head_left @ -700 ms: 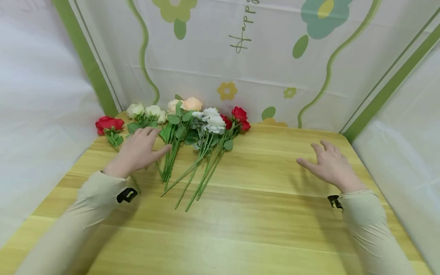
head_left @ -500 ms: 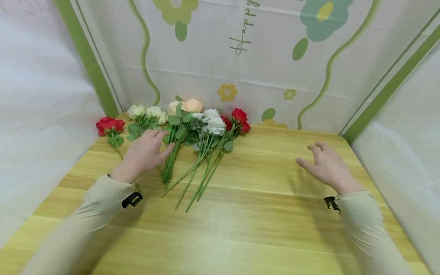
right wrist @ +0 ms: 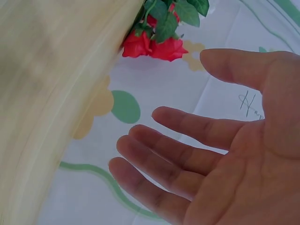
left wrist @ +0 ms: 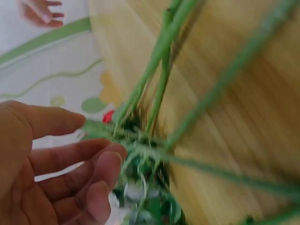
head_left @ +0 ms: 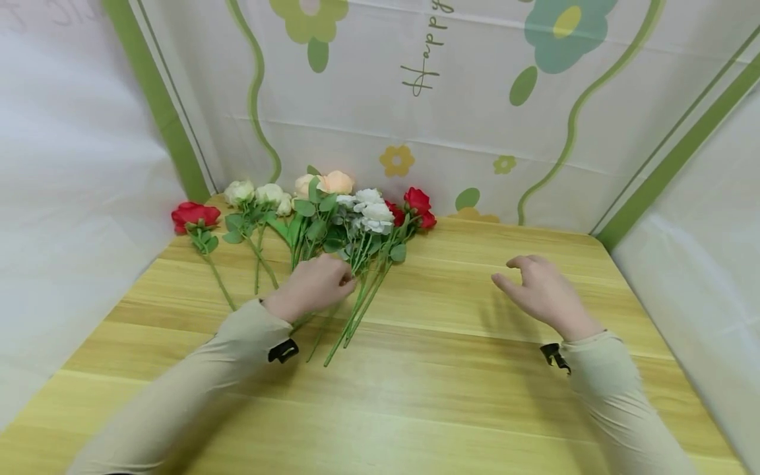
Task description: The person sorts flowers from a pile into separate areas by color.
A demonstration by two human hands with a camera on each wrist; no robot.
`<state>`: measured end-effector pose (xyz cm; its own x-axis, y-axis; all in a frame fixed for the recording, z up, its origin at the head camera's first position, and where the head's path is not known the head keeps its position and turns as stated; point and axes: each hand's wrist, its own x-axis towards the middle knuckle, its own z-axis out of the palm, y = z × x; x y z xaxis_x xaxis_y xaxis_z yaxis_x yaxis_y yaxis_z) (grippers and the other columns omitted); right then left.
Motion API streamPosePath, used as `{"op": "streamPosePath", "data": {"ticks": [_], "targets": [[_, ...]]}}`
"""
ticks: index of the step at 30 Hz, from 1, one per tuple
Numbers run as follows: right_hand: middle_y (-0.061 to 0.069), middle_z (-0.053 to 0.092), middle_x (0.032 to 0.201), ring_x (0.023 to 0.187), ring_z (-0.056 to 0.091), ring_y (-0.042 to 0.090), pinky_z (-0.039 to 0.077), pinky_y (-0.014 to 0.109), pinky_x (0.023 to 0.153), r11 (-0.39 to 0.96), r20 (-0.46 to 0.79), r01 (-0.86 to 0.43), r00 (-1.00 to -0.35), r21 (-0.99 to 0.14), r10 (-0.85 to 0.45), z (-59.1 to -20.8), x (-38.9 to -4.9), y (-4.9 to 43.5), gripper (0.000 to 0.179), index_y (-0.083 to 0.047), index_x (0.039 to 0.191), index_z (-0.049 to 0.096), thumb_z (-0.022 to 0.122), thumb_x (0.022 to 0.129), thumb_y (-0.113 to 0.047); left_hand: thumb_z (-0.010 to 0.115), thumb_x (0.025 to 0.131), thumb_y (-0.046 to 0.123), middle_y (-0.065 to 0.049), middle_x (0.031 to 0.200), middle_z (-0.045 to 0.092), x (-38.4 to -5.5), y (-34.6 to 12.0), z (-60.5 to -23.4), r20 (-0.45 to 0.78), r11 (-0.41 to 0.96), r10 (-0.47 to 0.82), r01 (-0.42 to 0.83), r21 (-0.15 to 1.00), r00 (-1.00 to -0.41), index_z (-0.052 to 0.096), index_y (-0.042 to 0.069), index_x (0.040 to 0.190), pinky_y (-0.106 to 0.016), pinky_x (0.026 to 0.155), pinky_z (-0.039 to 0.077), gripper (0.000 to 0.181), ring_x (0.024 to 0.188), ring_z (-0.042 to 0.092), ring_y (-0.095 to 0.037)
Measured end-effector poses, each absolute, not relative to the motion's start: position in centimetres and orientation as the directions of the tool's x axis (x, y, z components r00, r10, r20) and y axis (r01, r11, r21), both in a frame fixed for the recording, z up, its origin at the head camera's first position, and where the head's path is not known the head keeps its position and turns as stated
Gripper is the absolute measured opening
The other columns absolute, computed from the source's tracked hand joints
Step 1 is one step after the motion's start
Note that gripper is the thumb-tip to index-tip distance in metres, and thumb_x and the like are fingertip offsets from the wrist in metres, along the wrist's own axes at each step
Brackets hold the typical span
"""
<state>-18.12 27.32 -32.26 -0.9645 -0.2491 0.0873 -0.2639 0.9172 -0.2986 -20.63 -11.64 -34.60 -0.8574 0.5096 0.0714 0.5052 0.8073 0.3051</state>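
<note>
My left hand (head_left: 313,285) is over the green stems of the bunch, beside the white flowers (head_left: 375,216). In the left wrist view its fingers (left wrist: 70,157) are loosely bent, and a gap shows between thumb and index finger near the stems (left wrist: 161,61). No stem is visibly gripped. Part of the bunch lies hidden under this hand in the head view. My right hand (head_left: 543,293) hovers over the right side of the table, holding nothing. Its fingers (right wrist: 178,159) are relaxed and spread. Red roses (head_left: 418,200) lie to its left, at the bunch's right end.
Along the wooden table's (head_left: 427,389) back left lie a single red rose (head_left: 194,216), cream flowers (head_left: 270,194) and peach flowers (head_left: 339,182). A printed cloth (head_left: 356,99) stands behind the back edge. White sheets hang on both sides.
My left hand has moved right, from over the cream flowers' stems to the white flowers' stems, its fingers bending more. My right hand has shifted slightly left and nearer. The flowers look unmoved.
</note>
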Motion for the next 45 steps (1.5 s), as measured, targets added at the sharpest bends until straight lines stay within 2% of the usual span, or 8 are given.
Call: {"op": "streamPosePath", "data": {"ticks": [4, 9, 14, 21, 27, 38, 41, 45], "targets": [[0.033, 0.056, 0.124, 0.121, 0.047, 0.048, 0.037, 0.062, 0.096, 0.91, 0.087, -0.265, -0.964, -0.32, -0.251, -32.4, -18.0, 26.8, 0.064, 0.013, 0.125, 0.057, 0.052, 0.101, -0.046, 0.056, 0.097, 0.015, 0.008, 0.046, 0.024, -21.3, -9.9, -35.0, 0.017, 0.811, 0.508, 0.485, 0.326, -0.861, 0.037, 0.018, 0.053, -0.023, 0.039, 0.02, 0.048, 0.042, 0.021, -0.006], [0.032, 0.058, 0.123, 0.118, 0.05, 0.048, 0.04, 0.061, 0.093, 0.899, 0.09, -0.282, -0.959, -0.335, -0.268, -32.6, -18.1, 26.1, 0.061, 0.013, 0.123, 0.058, 0.053, 0.101, -0.044, 0.054, 0.096, 0.013, 0.006, 0.048, 0.022, -22.1, -8.4, -35.8, -0.035, 0.838, 0.475, 0.44, 0.323, -0.88, 0.037, 0.016, 0.055, -0.023, 0.038, 0.02, 0.044, 0.041, 0.02, -0.007], [0.03, 0.06, 0.12, 0.113, 0.055, 0.046, 0.044, 0.06, 0.089, 0.889, 0.087, -0.303, -0.953, -0.344, -0.291, -33.1, -18.2, 25.6, 0.06, 0.012, 0.12, 0.061, 0.054, 0.1, -0.044, 0.057, 0.094, 0.012, 0.005, 0.049, 0.027, -22.7, -7.7, -36.7, -0.073, 0.844, 0.459, 0.408, 0.347, -0.886, 0.041, 0.014, 0.058, -0.024, 0.038, 0.023, 0.039, 0.041, 0.026, -0.008], [0.029, 0.06, 0.121, 0.106, 0.059, 0.044, 0.046, 0.058, 0.086, 0.884, 0.093, -0.308, -0.951, -0.351, -0.294, -33.6, -18.1, 25.4, 0.058, 0.011, 0.12, 0.062, 0.054, 0.101, -0.043, 0.062, 0.096, 0.012, 0.005, 0.05, 0.019, -23.1, -7.0, -37.2, -0.072, 0.844, 0.461, 0.412, 0.343, -0.884, 0.036, 0.014, 0.059, -0.025, 0.039, 0.021, 0.046, 0.042, 0.02, -0.009], [0.028, 0.059, 0.123, 0.105, 0.06, 0.042, 0.047, 0.058, 0.085, 0.882, 0.088, -0.304, -0.952, -0.361, -0.292, -33.9, -18.2, 25.1, 0.056, 0.01, 0.121, 0.062, 0.055, 0.101, -0.042, 0.065, 0.095, 0.013, 0.007, 0.047, 0.016, -22.9, -6.7, -36.9, -0.04, 0.837, 0.433, 0.386, 0.388, -0.9, 0.035, 0.015, 0.052, -0.024, 0.04, 0.02, 0.052, 0.043, 0.018, -0.008], [0.027, 0.061, 0.12, 0.099, 0.062, 0.04, 0.048, 0.055, 0.083, 0.876, 0.102, -0.306, -0.952, -0.372, -0.289, -34.3, -18.5, 24.7, 0.048, 0.009, 0.119, 0.063, 0.058, 0.1, -0.035, 0.064, 0.098, 0.025, 0.008, 0.045, 0.022, -21.5, -5.7, -36.0, 0.091, 0.766, 0.414, 0.4, 0.503, -0.906, 0.039, 0.016, 0.051, -0.022, 0.038, 0.018, 0.054, 0.039, 0.023, -0.007], [0.026, 0.062, 0.119, 0.101, 0.062, 0.04, 0.048, 0.055, 0.083, 0.867, 0.099, -0.298, -0.954, -0.399, -0.282, -34.2, -18.4, 24.6, 0.05, 0.008, 0.12, 0.063, 0.056, 0.101, -0.037, 0.063, 0.099, 0.025, 0.007, 0.046, 0.028, -21.2, -5.1, -35.6, 0.136, 0.725, 0.412, 0.415, 0.55, -0.901, 0.046, 0.014, 0.054, -0.022, 0.038, 0.02, 0.049, 0.04, 0.025, -0.006], [0.019, 0.065, 0.115, 0.104, 0.061, 0.037, 0.05, 0.053, 0.082, 0.834, 0.088, -0.283, -0.957, -0.473, -0.275, -33.9, -18.3, 24.1, 0.048, 0.002, 0.118, 0.066, 0.054, 0.101, -0.041, 0.065, 0.098, 0.024, 0.008, 0.052, 0.048, -20.5, -4.2, -35.0, 0.223, 0.662, 0.409, 0.456, 0.594, -0.885, 0.068, 0.01, 0.071, -0.022, 0.04, 0.028, 0.03, 0.041, 0.034, -0.006]]}}
